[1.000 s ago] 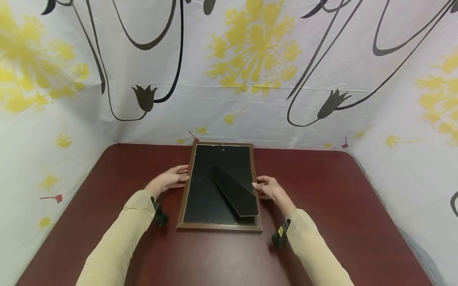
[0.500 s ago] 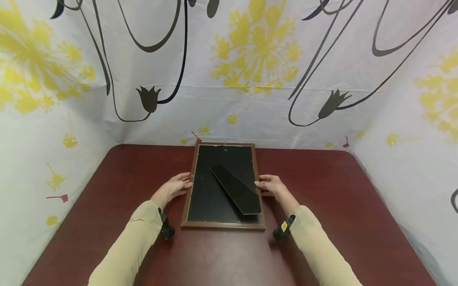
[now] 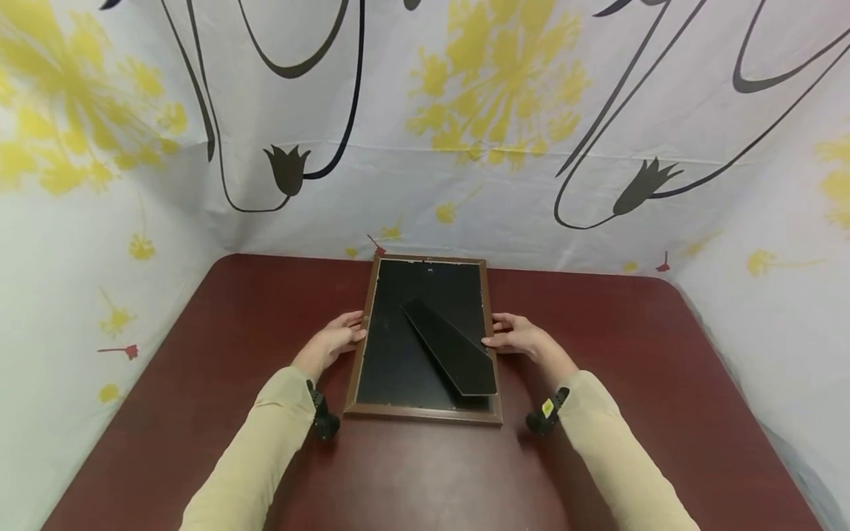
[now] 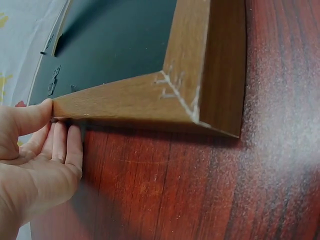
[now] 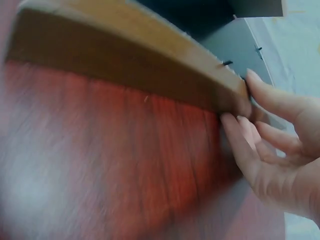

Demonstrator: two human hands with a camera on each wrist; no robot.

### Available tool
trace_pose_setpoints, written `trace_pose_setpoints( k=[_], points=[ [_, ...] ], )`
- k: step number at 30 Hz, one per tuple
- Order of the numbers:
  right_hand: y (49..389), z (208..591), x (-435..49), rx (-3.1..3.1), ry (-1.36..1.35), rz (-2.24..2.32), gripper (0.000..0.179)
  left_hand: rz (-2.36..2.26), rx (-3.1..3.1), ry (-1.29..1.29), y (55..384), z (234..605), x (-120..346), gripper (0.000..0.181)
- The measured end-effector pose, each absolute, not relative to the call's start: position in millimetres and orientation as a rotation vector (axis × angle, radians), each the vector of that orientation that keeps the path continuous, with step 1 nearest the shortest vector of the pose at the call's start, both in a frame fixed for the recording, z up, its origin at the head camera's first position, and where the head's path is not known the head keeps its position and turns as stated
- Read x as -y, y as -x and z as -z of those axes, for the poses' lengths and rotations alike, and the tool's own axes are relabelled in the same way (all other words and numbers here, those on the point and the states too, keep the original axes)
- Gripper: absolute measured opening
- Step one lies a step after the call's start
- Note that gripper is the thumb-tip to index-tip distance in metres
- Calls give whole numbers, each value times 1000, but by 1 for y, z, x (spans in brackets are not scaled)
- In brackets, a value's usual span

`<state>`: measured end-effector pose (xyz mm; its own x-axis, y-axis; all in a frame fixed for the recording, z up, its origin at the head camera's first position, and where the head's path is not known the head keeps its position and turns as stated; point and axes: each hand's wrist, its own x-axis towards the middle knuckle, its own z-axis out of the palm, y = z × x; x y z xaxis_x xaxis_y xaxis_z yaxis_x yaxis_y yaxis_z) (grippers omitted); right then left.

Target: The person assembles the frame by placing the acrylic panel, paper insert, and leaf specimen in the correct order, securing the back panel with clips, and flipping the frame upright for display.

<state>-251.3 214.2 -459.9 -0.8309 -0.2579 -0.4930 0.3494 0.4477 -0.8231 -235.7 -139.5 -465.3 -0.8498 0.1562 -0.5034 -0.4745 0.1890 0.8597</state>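
A picture frame lies face down on the dark red table, its black back panel up. The black easel leg slants across that panel, its wide end lifted off near the lower right. On the frame's left side, my left hand grips the brown wooden edge, thumb on top and fingers at its outer side in the left wrist view. My right hand pinches the right edge the same way. In the right wrist view, its fingertips reach the edge's outer side.
The reddish wood-grain table has rounded far corners. White cloth with yellow and grey flower prints hangs close behind it and along both sides. The far end of the picture frame lies near the back cloth.
The head view has shifted slightly, moving the whole scene rightward in it. My left hand sits a little nearer along the frame's left edge. The frame looks nearly unmoved on the table.
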Motion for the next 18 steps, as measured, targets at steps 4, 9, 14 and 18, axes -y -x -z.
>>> trace_pose_setpoints(
  k=[4,9,14,18],
  points=[
    [244,457,-219,-2110,65,1359,81,-1712,-1984,288,239,461,141,61],
    [240,462,-223,-2093,179,1326,84,-1721,-1977,298,238,462,142,61],
    [235,463,-228,-2041,205,1349,87,-1732,-1967,291,237,465,139,61],
    [233,462,-226,-2045,203,1379,90,-1712,-1981,280,236,467,139,60]
  ],
)
